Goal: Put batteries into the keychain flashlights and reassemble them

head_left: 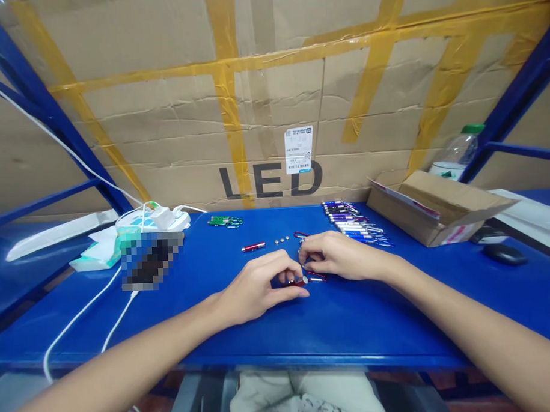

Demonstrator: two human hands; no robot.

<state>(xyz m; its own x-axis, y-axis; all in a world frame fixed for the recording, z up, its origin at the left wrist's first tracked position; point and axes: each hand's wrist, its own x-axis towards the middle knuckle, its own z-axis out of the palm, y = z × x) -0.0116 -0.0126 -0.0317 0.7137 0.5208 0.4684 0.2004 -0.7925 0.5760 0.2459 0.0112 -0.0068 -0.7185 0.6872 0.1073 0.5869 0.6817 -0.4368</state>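
My left hand (pixel 260 284) is closed around a small red metal tube (pixel 292 283), with a round silver button cell at its right end. Right beside it, my right hand (pixel 349 254) pinches thumb and forefinger together; whatever lies between them is too small to make out. Under the right fingers rests a red and silver piece (pixel 317 278), and a red carabiner clip (pixel 300 234) shows just behind them. A red mini flashlight body (pixel 253 247) lies beyond my left hand. Several silver button cells (pixel 282 240) lie loose between it and the clip.
Behind my right hand is a row of mini flashlights (pixel 343 217) with clips; green ones (pixel 219 221) lie farther left. An open cardboard box (pixel 428 206) and black mouse (pixel 503 253) stand right. Left are a power strip (pixel 176 218), cables and a pixelated dark object (pixel 153 261).
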